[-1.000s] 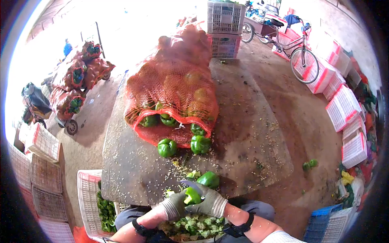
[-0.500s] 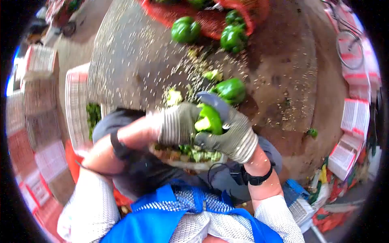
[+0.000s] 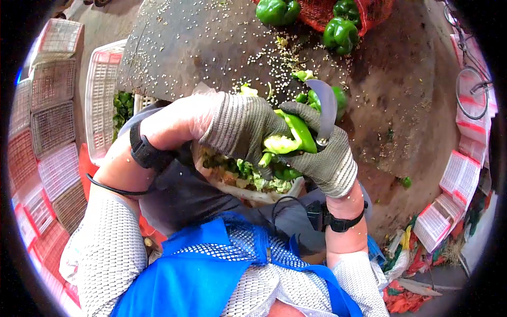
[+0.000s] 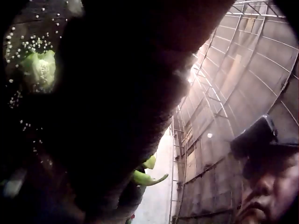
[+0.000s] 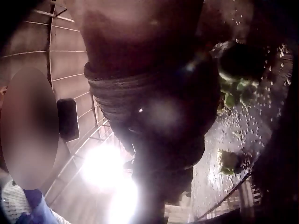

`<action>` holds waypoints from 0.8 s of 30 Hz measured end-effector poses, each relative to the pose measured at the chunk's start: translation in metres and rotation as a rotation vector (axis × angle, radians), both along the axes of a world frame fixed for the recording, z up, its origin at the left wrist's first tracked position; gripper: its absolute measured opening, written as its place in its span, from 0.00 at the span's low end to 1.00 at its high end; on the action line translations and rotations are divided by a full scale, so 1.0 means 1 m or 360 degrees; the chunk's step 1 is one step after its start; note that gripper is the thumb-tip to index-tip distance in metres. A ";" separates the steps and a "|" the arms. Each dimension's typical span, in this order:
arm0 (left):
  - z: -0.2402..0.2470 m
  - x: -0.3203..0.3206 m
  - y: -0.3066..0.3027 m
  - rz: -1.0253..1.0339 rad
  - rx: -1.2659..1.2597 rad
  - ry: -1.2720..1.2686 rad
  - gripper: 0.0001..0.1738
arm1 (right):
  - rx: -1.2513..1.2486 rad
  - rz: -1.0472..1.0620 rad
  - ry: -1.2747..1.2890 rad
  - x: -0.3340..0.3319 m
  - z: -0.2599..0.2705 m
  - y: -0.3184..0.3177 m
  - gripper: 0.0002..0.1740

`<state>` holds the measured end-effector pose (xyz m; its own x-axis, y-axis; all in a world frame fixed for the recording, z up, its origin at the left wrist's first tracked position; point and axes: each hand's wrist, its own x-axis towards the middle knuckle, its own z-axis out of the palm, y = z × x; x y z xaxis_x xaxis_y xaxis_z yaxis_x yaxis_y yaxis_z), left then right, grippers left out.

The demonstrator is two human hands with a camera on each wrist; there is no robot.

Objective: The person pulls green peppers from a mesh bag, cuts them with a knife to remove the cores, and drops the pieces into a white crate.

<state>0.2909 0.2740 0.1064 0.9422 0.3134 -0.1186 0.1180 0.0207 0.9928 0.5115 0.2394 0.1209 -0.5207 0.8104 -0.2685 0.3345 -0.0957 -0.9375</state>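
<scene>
Both hands wear grey-green knit gloves and meet over the lap in the head view. My left hand grips a cut-open green bell pepper from the left. The pepper's pale core and stem face the left hand. In my right hand is a knife with a curved blade that points up past the pepper; the right fingers also lie along the pepper's far side. Behind the blade, a whole green pepper sits on the board, partly hidden. Both wrist views are mostly dark glove.
Seeds and pale core scraps litter the wide board. More peppers lie by a red mesh sack. A container of trimmings stands between the knees, a white crate at the left. Stacked crates line the left side.
The head view has tilted down, so the sack has slid up and mostly out of frame. The pepper has been turned, and its pale core with stem now shows beside the left fingers.
</scene>
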 end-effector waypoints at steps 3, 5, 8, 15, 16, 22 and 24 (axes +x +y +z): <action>-0.010 -0.005 -0.006 -0.0047 -0.0203 -0.0087 0.26 | 0.0033 0.0126 0.0010 0.003 -0.006 -0.001 0.35; -0.017 0.000 -0.011 -0.0014 -0.0172 -0.0200 0.26 | -0.0297 0.0030 0.0083 0.002 -0.008 -0.005 0.36; -0.030 0.003 -0.017 0.0089 -0.0125 -0.0202 0.26 | -0.0272 -0.0002 0.0034 0.003 -0.017 -0.004 0.33; -0.004 0.007 -0.014 -0.0052 0.0499 0.0688 0.21 | -0.0422 -0.0139 0.0161 0.008 -0.036 0.001 0.23; -0.001 0.001 -0.010 -0.0085 0.0278 0.0695 0.23 | -0.0428 -0.0135 0.0167 0.007 -0.036 0.003 0.23; -0.007 -0.013 -0.027 -0.0202 -0.0774 0.0039 0.30 | -0.0885 -0.0447 0.0794 0.025 -0.057 0.012 0.20; -0.027 -0.005 -0.046 -0.0189 -0.0615 0.0235 0.33 | -0.1054 -0.0607 0.0892 0.024 -0.044 0.014 0.22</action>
<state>0.2863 0.2281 0.0794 0.9330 0.1100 -0.3425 0.2825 0.3655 0.8869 0.5357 0.2532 0.0770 -0.4446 0.7250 -0.5260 -0.3114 -0.6757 -0.6681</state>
